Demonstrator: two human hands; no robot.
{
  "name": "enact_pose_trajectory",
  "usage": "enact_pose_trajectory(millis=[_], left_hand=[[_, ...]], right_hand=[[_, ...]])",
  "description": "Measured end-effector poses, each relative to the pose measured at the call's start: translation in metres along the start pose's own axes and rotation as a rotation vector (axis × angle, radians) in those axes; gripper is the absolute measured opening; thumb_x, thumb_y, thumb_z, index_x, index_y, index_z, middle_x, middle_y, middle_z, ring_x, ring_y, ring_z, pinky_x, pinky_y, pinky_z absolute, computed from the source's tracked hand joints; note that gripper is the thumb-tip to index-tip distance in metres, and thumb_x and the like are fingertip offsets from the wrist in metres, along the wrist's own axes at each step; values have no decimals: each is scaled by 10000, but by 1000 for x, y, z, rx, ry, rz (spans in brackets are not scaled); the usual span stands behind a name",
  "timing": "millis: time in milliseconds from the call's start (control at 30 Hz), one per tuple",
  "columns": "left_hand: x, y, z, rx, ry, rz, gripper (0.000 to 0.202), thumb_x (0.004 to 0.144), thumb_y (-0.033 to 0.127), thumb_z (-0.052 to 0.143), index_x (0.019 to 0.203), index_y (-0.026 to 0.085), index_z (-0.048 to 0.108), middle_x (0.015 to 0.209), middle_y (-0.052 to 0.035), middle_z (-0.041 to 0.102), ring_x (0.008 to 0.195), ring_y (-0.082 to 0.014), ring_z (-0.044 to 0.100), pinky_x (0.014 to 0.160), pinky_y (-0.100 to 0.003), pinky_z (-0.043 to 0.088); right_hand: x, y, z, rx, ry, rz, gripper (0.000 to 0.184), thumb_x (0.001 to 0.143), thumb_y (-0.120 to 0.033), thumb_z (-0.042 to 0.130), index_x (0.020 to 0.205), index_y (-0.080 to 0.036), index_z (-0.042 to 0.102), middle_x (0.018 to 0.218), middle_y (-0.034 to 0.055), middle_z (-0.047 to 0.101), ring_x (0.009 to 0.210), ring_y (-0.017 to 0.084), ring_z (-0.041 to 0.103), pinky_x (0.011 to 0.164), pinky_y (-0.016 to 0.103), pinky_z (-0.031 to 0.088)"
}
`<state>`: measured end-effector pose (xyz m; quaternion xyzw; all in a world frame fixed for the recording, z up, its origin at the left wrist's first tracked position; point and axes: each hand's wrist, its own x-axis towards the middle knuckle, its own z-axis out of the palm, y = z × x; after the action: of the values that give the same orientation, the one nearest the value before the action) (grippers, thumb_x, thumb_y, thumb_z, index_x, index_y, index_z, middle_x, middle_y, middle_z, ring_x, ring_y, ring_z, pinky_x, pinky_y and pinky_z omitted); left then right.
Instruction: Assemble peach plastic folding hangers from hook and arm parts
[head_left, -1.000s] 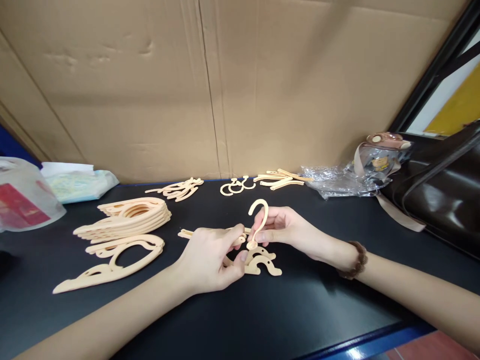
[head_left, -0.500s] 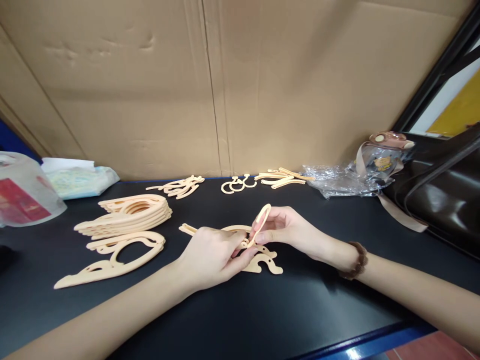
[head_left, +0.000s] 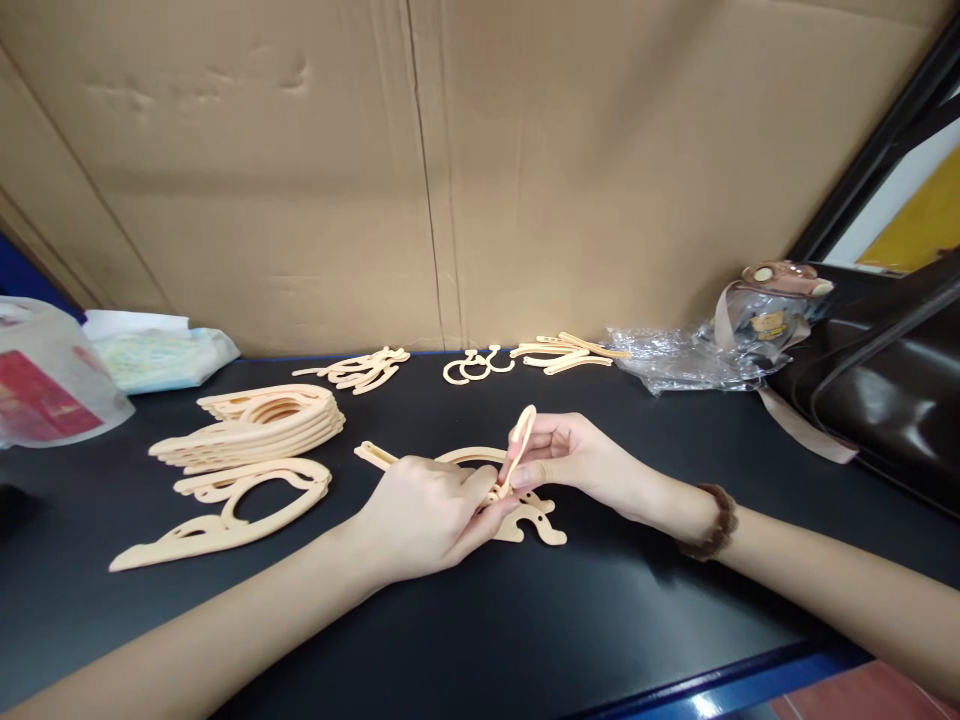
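My left hand [head_left: 431, 515] is closed round a beige hanger arm [head_left: 375, 456], whose grooved end sticks out past the knuckles. Between the thumb and fingers of my right hand [head_left: 559, 458] is a beige hanger hook [head_left: 519, 450], its curve pointing up. The hook's lower end meets the held piece at my left fingertips; the fingers hide whether the two are joined. Under and behind my hands lie more curved hanger pieces [head_left: 538, 525] on the black table [head_left: 480, 630], partly covered.
To the left are a stack of folded hangers [head_left: 255, 430] and a single folded hanger [head_left: 277, 515]. Along the back lie curved pieces [head_left: 364, 370], loose hooks [head_left: 476, 365], straight bars [head_left: 566, 355] and clear plastic wrap [head_left: 675, 360]. A black bag [head_left: 892, 370] stands at right, a cardboard wall [head_left: 525, 180] behind.
The hook has turned slightly more upright and its lower end sits closer against the piece in my left hand. Both hands stay in nearly the same place.
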<state>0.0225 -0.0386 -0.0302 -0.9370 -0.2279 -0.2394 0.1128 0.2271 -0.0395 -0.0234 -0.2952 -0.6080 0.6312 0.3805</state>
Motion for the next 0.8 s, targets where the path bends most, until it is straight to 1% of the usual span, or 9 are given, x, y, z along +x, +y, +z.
enact_pose_trajectory(millis=[100, 233, 400, 500, 633, 700, 800], left_hand=[[0, 1, 0, 37, 16, 14, 338, 948, 293, 387, 729, 156, 604, 525, 16, 621, 421, -131, 581, 398, -236, 375], [1, 3, 3, 141, 61, -25, 305, 900, 289, 453, 660, 161, 589, 505, 18, 625, 415, -143, 596, 389, -247, 372], [3, 4, 5, 215, 73, -63, 348, 894, 321, 453, 615, 164, 591, 488, 12, 629, 408, -158, 609, 378, -257, 361], [3, 5, 5, 227, 63, -84, 340, 898, 315, 436, 660, 159, 622, 511, 5, 650, 419, -165, 622, 381, -259, 363], [3, 6, 5, 237, 25, -127, 360, 917, 312, 392, 709, 157, 642, 514, 0, 655, 405, -180, 619, 368, -267, 345], [3, 6, 4, 207, -4, -129, 369, 919, 340, 382, 729, 152, 637, 545, -8, 669, 425, -186, 632, 373, -268, 352], [4, 5, 1, 152, -56, -132, 334, 895, 357, 388, 809, 136, 623, 598, -20, 683, 468, -191, 647, 396, -269, 376]], right_hand=[[-1, 0, 1, -22, 16, -1, 145, 725, -175, 756, 786, -156, 625, 763, 5, 706, 718, 122, 664, 646, 218, 509], [-3, 1, 3, -68, 41, -38, 133, 742, -194, 747, 786, -156, 628, 778, 9, 709, 758, 137, 686, 700, 239, 534], [-3, 0, 6, -114, 78, -72, 119, 757, -199, 734, 801, -157, 632, 772, 2, 704, 740, 132, 691, 694, 233, 543], [-3, 0, 7, -128, 108, -77, 118, 758, -194, 730, 791, -157, 624, 763, -2, 698, 732, 129, 688, 697, 233, 543], [-4, 3, 10, -140, 171, -83, 162, 740, -208, 746, 749, -162, 591, 751, -4, 692, 718, 133, 683, 686, 238, 544], [-4, 3, 10, -156, 180, -113, 172, 746, -224, 744, 754, -167, 582, 761, -2, 696, 726, 135, 684, 682, 237, 545], [-4, 3, 9, -171, 174, -161, 172, 768, -244, 730, 775, -176, 572, 796, -1, 701, 773, 147, 694, 721, 252, 555]])
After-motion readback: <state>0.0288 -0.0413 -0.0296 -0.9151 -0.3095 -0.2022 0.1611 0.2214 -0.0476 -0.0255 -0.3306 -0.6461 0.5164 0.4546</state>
